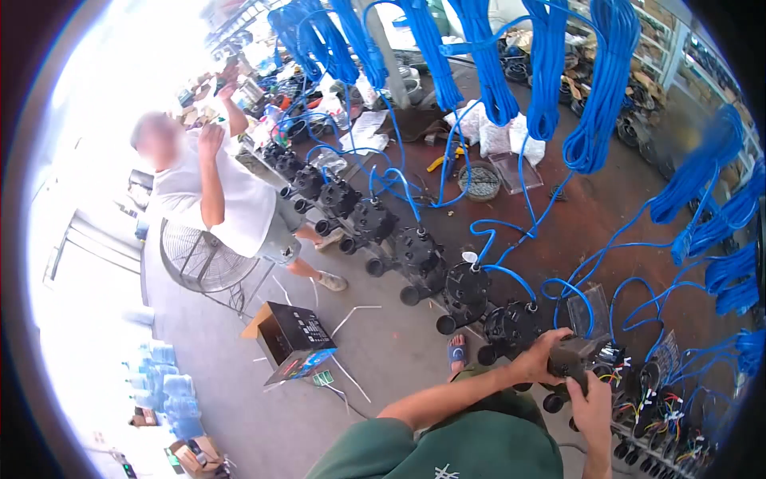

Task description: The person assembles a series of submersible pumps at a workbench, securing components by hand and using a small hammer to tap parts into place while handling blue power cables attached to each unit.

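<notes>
The chunky dark housing [567,361] is kinda olive-grey and roundish, held toward the lower right, partly covered, exact tilt unclear.

I stretch my bare left forearm [459,395] across my front toward the right, left hand [542,361] curled; my right forearm [598,461] comes up from below, right hand [592,403] curled close by.

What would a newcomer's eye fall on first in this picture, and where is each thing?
The bright blue cable coils come first, hanging in thick loops across the top and right. Below them, a diagonal row of black round housings runs toward the lower right, where the wearer's left hand and right hand hold a dark housing. At the left, a co-worker in white stands by a large floor fan.
</notes>
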Available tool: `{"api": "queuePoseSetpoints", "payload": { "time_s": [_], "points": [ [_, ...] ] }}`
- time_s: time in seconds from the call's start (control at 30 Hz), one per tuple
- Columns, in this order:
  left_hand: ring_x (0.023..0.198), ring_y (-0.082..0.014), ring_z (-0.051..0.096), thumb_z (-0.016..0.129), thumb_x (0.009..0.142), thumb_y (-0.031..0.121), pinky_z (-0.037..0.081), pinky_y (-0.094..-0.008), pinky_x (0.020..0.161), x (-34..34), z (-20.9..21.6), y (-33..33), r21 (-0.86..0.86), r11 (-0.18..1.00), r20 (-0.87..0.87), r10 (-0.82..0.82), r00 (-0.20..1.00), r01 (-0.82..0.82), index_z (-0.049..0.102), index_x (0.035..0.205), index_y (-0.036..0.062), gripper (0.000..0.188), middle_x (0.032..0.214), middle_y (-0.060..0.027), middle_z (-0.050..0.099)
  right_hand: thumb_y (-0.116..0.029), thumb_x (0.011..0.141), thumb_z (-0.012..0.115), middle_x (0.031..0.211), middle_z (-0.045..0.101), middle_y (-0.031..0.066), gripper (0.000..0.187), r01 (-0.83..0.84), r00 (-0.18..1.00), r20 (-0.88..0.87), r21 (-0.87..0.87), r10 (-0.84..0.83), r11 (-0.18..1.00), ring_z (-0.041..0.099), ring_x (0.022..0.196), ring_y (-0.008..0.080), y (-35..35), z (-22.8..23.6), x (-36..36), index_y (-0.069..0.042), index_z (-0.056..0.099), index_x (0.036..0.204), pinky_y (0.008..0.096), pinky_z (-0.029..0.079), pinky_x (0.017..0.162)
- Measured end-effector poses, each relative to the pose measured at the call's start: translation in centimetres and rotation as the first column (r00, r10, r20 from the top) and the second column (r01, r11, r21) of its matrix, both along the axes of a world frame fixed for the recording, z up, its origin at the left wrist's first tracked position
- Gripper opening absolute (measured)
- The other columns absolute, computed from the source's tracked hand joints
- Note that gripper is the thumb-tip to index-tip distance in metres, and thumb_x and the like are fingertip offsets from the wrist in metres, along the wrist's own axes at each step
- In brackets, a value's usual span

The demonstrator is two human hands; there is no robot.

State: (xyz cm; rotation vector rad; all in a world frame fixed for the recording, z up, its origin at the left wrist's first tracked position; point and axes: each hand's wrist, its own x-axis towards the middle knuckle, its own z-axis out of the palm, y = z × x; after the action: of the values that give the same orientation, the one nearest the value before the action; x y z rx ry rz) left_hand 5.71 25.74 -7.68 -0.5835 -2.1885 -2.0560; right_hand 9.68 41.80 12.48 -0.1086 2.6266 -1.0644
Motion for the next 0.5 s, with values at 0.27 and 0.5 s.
{"api": "queuePoseSetpoints", "payload": {
  "time_s": [0.27, 0.5],
  "points": [
    [0.138, -0.0375, 0.051, 0.099, 0.062, 0.024, 0.041, -0.0454, 0.117, 0.4, 1.7, -0.3, -0.040, 0.999, 0.006, 0.009, 1.000, -0.009, 0.041, 0.154, 0.0057, 0.110, 0.148, -0.0190, 0.051, -0.027, 0.105, 0.065, 0.100, 0.066, 0.0275, 0.037, 0.153, 0.962, -0.259, 0.228, -0.092, 0.962, 0.058, 0.093, 0.0410, 6.6, -0.7, 4.5, 0.005, 0.061, 0.123, 0.0490, 0.045, 0.086],
    [0.141, -0.0360, 0.048, 0.100, 0.064, 0.026, 0.038, -0.0456, 0.120, -0.9, 3.4, -1.0, -0.123, 0.992, -0.061, 0.008, 0.998, -0.015, 0.046, 0.150, 0.0046, 0.104, 0.148, -0.0205, 0.050, -0.024, 0.102, 0.068, 0.073, 0.069, 0.0160, 0.031, 0.138, 0.990, 0.013, -0.022, -0.137, 0.990, 0.066, 0.062, 0.0264, 4.6, 1.8, 1.4, 0.001, 0.068, 0.119, 0.0384, 0.051, 0.062]
  ]
}}
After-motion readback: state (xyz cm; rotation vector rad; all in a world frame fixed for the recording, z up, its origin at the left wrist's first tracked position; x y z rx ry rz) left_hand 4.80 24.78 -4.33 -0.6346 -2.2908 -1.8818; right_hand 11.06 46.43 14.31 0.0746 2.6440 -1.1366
